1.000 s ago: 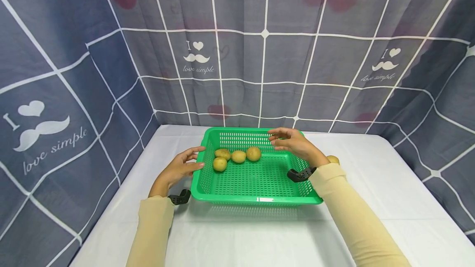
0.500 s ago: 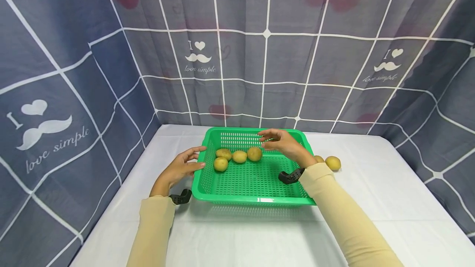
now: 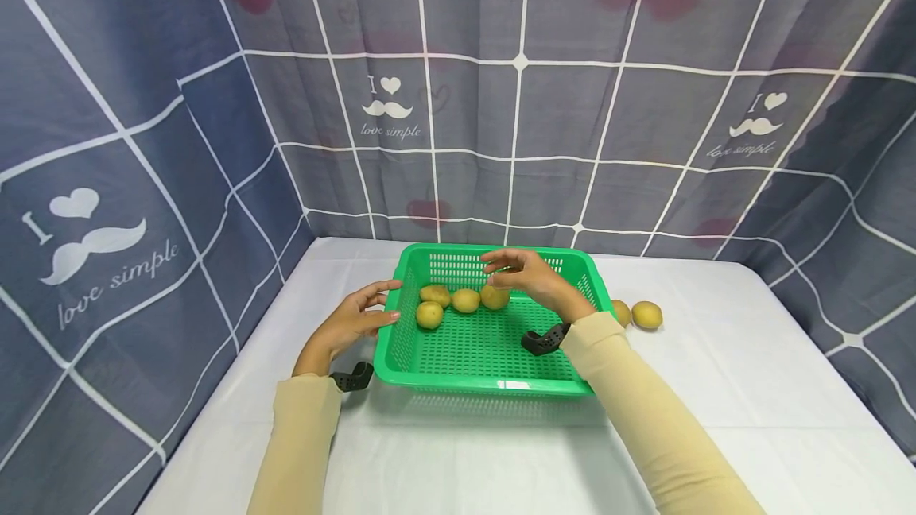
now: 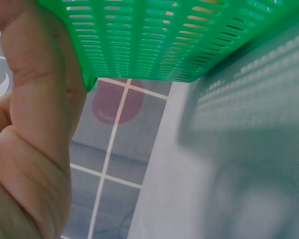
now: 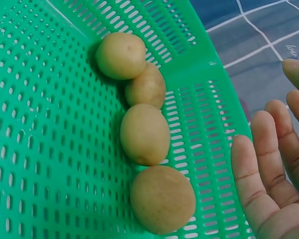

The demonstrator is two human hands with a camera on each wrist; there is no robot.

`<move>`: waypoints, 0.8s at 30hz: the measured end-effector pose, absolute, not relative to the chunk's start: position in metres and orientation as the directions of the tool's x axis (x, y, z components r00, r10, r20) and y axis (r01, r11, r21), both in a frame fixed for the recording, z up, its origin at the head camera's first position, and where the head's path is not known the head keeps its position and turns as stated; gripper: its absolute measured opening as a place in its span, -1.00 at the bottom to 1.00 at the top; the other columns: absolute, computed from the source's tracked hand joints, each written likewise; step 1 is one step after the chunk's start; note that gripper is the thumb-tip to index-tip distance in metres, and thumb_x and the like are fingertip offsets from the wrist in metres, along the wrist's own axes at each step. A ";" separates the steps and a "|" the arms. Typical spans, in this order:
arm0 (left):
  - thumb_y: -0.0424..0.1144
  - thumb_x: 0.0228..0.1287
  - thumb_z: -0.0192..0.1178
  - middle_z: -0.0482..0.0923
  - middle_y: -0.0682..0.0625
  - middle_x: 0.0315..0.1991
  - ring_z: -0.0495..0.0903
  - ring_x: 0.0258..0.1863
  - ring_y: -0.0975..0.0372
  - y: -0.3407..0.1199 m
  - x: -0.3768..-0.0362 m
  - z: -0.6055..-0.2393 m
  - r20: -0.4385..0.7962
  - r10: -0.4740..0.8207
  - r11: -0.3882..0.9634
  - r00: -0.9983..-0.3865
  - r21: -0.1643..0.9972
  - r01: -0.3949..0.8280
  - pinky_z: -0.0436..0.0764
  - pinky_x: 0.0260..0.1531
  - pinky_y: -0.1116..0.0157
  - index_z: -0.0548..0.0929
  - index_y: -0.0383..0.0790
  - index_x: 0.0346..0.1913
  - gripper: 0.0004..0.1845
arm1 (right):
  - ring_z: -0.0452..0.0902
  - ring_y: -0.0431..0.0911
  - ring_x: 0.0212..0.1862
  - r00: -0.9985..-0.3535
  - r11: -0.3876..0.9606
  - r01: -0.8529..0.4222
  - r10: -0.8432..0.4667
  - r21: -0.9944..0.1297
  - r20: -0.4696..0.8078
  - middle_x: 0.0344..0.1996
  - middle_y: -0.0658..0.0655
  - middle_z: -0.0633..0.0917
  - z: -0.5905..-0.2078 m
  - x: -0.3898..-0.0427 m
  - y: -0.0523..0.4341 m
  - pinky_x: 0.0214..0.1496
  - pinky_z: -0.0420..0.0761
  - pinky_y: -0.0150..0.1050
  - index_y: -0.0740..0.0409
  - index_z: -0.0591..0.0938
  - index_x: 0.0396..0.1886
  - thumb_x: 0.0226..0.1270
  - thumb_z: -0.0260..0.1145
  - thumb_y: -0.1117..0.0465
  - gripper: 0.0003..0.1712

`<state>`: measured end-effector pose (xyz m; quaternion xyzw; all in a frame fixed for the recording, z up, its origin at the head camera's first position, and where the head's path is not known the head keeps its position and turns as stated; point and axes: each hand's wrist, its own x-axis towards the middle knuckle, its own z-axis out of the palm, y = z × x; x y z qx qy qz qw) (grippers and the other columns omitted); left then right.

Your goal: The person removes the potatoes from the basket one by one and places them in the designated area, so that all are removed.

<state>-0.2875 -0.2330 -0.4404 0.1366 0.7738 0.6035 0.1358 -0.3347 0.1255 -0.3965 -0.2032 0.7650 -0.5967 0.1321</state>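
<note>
A green slotted basket point(image 3: 494, 385) stands on the white table with several potatoes in a row at its far left. My right hand point(image 3: 522, 272) hovers open just above the rightmost potato point(image 3: 495, 297), holding nothing. In the right wrist view its straight fingers point(image 5: 269, 179) lie beside that largest potato point(image 5: 162, 199) on the basket's floor point(image 5: 40, 124). My left hand point(image 3: 354, 316) rests open against the basket's left rim. The left wrist view shows its thumb point(image 4: 35, 124) pressed to the green wall point(image 4: 154, 40).
Two more potatoes point(image 3: 621, 312) point(image 3: 646, 315) lie on the table just right of the basket. Grey checked curtains point(image 3: 515, 102) close in the table on the left, back and right. White tabletop point(image 3: 458, 451) stretches in front of the basket.
My right hand has slid left across the basket, from over its right side to above the rightmost potato. The left hand has stayed at the left rim.
</note>
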 end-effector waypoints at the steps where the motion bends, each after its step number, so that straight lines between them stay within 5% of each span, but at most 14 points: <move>1: -0.25 0.52 0.36 0.20 -0.40 0.48 0.43 0.29 -0.10 -0.233 -0.287 -0.440 -0.046 0.375 0.233 -0.926 0.971 0.046 0.66 -0.07 0.18 0.30 -0.26 0.67 -0.23 | 0.62 0.02 0.17 -0.882 0.212 -0.155 -0.470 -0.965 0.039 0.30 0.52 0.58 -0.397 -0.335 0.124 0.25 0.61 -0.06 0.43 0.52 0.48 0.46 0.41 0.39 -0.37; 8: -0.26 0.52 0.35 0.21 -0.39 0.47 0.44 0.22 -0.04 -0.233 -0.287 -0.440 -0.044 0.371 0.234 -0.928 0.971 0.048 0.64 -0.16 0.22 0.31 -0.26 0.67 -0.24 | 0.56 0.13 0.25 -0.871 0.220 -0.148 -0.490 -0.964 0.022 0.32 0.55 0.56 -0.400 -0.337 0.111 0.31 0.60 -0.01 0.45 0.50 0.49 0.49 0.39 0.42 -0.38; 17: -0.26 0.53 0.35 0.19 -0.41 0.49 0.47 0.18 0.00 -0.233 -0.287 -0.440 -0.045 0.380 0.232 -0.924 0.972 0.048 0.63 -0.17 0.21 0.30 -0.25 0.67 -0.24 | 0.65 -0.08 0.05 -0.849 0.209 -0.166 -0.528 -0.964 0.032 0.21 0.50 0.63 -0.410 -0.342 0.096 0.10 0.66 -0.25 0.51 0.53 0.43 0.43 0.37 0.48 -0.41; 24: -0.26 0.52 0.35 0.15 -0.42 0.53 0.50 0.14 0.05 -0.233 -0.286 -0.439 -0.048 0.380 0.229 -0.924 0.972 0.045 0.63 -0.18 0.23 0.30 -0.26 0.67 -0.24 | 0.65 -0.01 0.08 -0.850 0.253 -0.187 -0.526 -0.949 0.028 0.16 0.46 0.69 -0.412 -0.344 0.086 0.11 0.65 -0.21 0.49 0.58 0.38 0.41 0.41 0.46 -0.44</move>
